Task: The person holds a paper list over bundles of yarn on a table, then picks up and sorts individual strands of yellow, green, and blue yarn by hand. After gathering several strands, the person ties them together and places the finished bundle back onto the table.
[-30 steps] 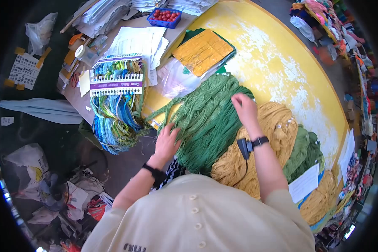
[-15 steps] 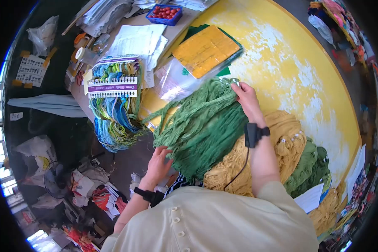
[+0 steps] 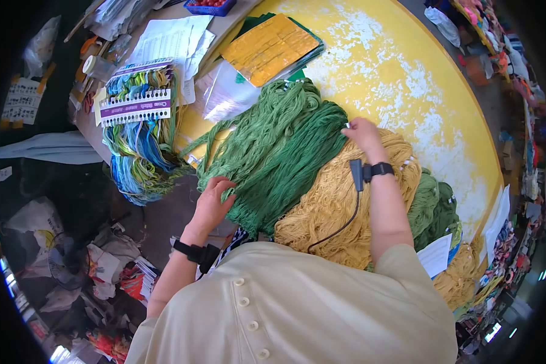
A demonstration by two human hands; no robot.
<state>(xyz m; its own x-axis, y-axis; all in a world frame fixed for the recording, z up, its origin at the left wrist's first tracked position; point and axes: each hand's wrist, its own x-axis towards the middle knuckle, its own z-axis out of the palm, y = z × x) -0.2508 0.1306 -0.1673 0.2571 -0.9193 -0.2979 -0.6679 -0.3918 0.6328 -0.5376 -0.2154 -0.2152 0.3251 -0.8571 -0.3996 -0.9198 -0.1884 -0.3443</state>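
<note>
A bundle of light green yarn [image 3: 267, 121] lies on the yellow table, its strands fanned toward me. Against its right side is a bundle of dark green yarn [image 3: 297, 161]. My right hand [image 3: 364, 134] is at the dark bundle's upper end, thumb and fingers pinched on a small white tag. Fingers apart and slightly curled, my left hand [image 3: 214, 199] rests by the lower left edge of the light green strands. Tan yarn [image 3: 330, 197] lies under my right forearm, beside the dark green.
Left stands a hanging set of multicoloured thread on punched cards [image 3: 136, 109]. An orange-yellow folder [image 3: 272, 48] and papers [image 3: 167, 45] lie behind. More green yarn [image 3: 428, 203] and a white sheet [image 3: 435, 255] are at right. Cluttered floor [image 3: 112, 255] shows at lower left.
My right hand has let go of the light green bundle's top end and moved right to the dark green's end. The light green lies further left, uncovering more dark green. The view has shifted.
</note>
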